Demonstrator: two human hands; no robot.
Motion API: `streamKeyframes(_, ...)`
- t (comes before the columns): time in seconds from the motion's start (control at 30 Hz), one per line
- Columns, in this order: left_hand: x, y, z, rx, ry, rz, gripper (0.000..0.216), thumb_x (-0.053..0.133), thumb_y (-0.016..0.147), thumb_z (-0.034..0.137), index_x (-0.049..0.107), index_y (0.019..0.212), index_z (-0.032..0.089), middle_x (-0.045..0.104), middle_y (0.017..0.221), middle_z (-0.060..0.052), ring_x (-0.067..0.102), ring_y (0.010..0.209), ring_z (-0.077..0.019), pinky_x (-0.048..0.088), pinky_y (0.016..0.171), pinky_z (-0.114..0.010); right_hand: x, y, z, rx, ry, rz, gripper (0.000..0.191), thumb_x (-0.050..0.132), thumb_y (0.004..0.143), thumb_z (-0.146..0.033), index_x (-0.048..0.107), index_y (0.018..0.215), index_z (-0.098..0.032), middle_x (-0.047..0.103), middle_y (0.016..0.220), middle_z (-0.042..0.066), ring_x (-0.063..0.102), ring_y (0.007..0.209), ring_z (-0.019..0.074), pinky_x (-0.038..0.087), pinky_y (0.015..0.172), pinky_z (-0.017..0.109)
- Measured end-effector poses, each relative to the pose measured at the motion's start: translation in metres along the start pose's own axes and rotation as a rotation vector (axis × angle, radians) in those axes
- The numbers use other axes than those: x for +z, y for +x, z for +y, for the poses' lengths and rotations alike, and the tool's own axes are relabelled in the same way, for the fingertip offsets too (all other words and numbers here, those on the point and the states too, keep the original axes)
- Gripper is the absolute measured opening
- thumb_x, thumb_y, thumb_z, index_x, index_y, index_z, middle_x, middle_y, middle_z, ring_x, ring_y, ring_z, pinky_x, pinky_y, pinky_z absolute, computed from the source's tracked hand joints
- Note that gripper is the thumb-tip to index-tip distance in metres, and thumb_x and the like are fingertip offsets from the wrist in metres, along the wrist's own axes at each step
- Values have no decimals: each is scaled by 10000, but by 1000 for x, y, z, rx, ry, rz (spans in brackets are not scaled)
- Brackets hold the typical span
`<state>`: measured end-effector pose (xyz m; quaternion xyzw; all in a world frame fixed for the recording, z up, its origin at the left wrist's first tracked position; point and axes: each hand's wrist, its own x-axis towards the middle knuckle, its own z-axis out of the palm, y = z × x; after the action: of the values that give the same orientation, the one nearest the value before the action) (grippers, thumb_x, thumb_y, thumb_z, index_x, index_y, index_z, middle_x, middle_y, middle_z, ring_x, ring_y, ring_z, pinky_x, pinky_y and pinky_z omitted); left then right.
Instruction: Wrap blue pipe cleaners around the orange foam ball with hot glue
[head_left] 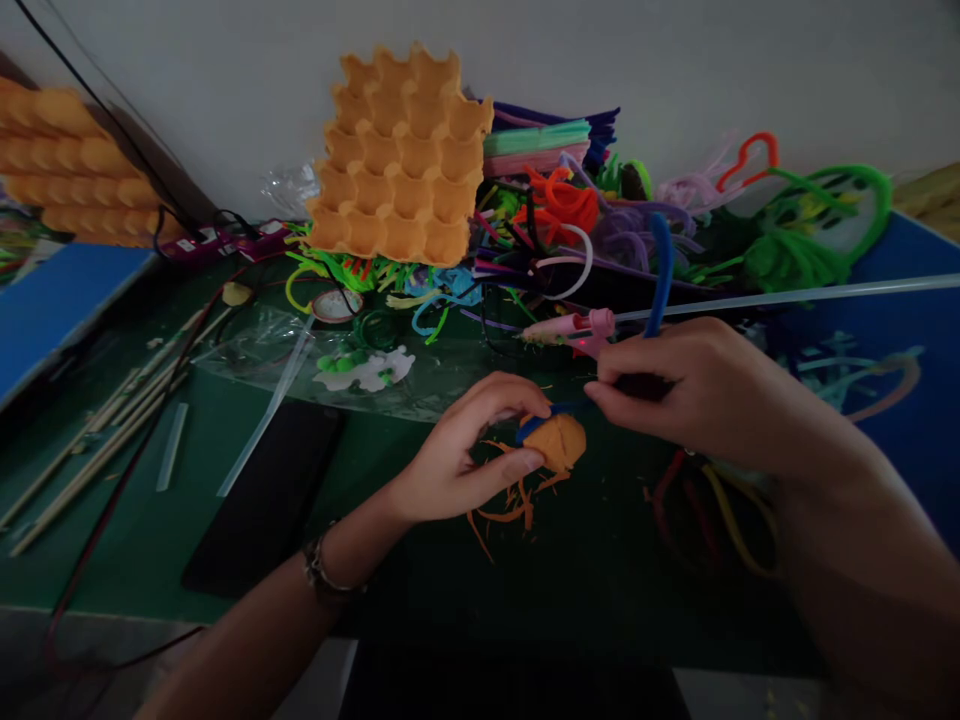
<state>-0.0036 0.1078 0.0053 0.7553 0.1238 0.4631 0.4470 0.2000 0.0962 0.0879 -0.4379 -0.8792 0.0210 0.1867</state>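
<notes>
Orange lump [564, 446] in hand, grey wall [675, 70] beyond, held at a dark green bench [622, 590]. Right hand [690, 385] is curled nearly closed, pinching a blue strip [660, 270] beside a pink glue gun [566, 327]. Left hand [450, 457] is half-cupped, thumb and fingertips gripping the lump plus a blue bit [529, 430]. Magenta gadget [201, 243] has a label [187, 243], too tiny to read.
</notes>
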Motion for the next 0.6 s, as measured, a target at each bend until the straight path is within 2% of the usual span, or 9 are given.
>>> streamKeyframes(0.17,-1,-1,0,-52,-121,-58,204,559,852,232,532,1054,215,507,1016,-57,525,961,-144,458,842,-258,-1,-1,2,1,16,9,297,476,822,-243,426,537,-178,277,458,-70,270,411,46,240,440,188)
streamKeyframes(0.3,-2,-2,1,-93,-216,-53,205,577,840,244,558,1043,217,532,1008,-56,543,955,-153,468,837,-259,-3,-1,2,6,43,-2,270,491,833,-266,472,578,-181,344,464,-73,299,408,41,266,444,180)
streamKeyframes(0.4,-2,-1,2,-143,-296,-20,186,605,822,255,576,1000,210,553,994,-54,557,943,-158,474,825,-257,-4,-2,3,100,117,-9,155,518,840,-330,564,785,-192,482,504,-74,414,419,46,315,451,171)
streamKeyframes(0.5,0,0,3,-240,-443,44,185,643,798,273,586,965,217,563,983,-34,567,896,-132,483,783,-222,-5,-2,4,169,211,29,251,527,839,-386,549,992,-188,533,511,-78,466,420,60,335,428,169)
streamKeyframes(0.6,0,0,-1,-344,-652,153,228,688,761,305,586,954,238,578,963,-10,575,812,-106,495,711,-198,-9,-2,5,168,274,145,306,511,851,-340,492,1097,-160,541,520,-80,442,420,57,335,426,168)
